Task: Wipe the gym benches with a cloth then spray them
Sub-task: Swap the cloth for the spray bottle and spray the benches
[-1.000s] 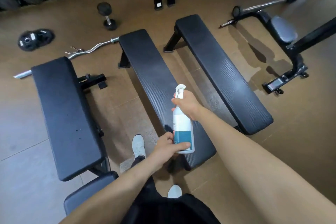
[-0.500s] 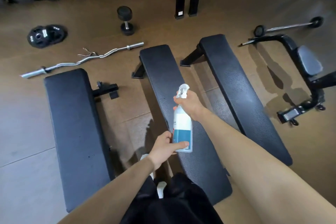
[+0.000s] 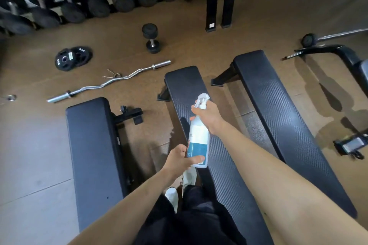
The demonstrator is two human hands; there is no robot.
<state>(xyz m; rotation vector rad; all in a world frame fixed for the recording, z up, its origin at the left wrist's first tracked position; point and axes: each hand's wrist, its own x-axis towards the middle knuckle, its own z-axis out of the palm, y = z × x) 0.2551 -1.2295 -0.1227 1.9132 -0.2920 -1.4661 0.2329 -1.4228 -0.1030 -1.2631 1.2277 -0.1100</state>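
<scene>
Over bench (image 3: 185, 83), right hand (image 3: 209, 115) round bottle (image 3: 199, 137)

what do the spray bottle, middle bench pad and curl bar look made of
Spray bottle: likely plastic, whitish and translucent, with a teal label.
Middle bench pad: black vinyl or rubber-like cover, matte, with fine ribbing.
Curl bar: metal, probably chromed steel, given its bright silver shine.

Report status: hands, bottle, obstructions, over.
Spray bottle gripped two-handed: right hand at trigger, left hand at base. Held over middle bench. Nothing between nozzle and bench.
</scene>
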